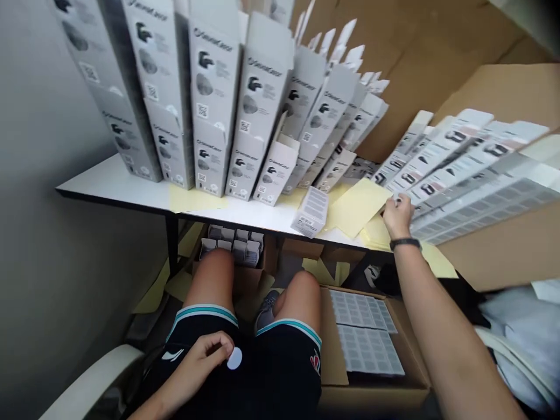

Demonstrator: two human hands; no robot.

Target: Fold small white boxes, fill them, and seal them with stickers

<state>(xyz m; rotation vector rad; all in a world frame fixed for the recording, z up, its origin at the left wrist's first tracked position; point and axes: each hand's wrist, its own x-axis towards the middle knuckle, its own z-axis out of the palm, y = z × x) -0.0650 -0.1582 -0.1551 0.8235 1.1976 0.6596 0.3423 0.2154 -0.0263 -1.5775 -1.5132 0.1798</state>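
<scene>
Your left fingers (217,344) pinch a small round white disc (234,358) between thumb and fingertips, nearly shut, well below the white table (109,185). The disc looks thin and light and may be slick, so hold it by its edge. Your right fingers (400,204) curl on the edge of a stack of flat printed cards (464,169) at the table's right end; you cannot tell if they grip or only touch. The cards look light and a bit stiff, but they can bend or slide, so take them low, by the thick edge of the stack. On the table stand tall gray boxes (214,99), and a yellow sheet (356,204) lies in front of them. Below the table's front edge sits a cardboard box (330,350) with gray sheets in it
</scene>
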